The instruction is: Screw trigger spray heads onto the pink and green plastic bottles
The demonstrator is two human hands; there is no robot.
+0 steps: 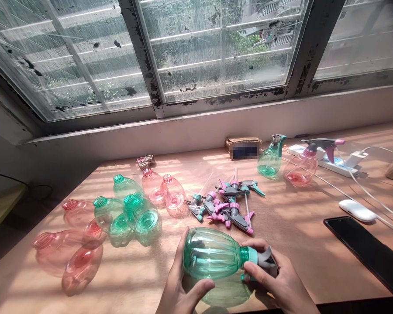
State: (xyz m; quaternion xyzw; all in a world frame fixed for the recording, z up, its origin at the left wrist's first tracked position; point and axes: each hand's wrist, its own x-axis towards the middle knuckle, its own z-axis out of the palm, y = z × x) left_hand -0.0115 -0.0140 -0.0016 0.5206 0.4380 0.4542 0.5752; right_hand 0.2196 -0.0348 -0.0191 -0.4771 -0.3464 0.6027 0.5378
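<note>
Left hand point(182, 285) grasps the green bottle point(212, 253) sideways over the tabletop point(134, 279); right hand point(283, 279) grips the trigger sprayer point(266, 259) by its teal collar point(253, 255). Step in hand, apparently: threading. Next move likely calls for twisting; from here, seating is unclear.

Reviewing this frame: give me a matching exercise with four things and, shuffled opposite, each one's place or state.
Things:
1. Left hand
2. Right hand
3. Phone
4. Box

Places or states:
A. on the spray head
B. below the window
C. around the base of the held bottle
D. black, lying flat

Pairs: 1-C, 2-A, 3-D, 4-B
</note>
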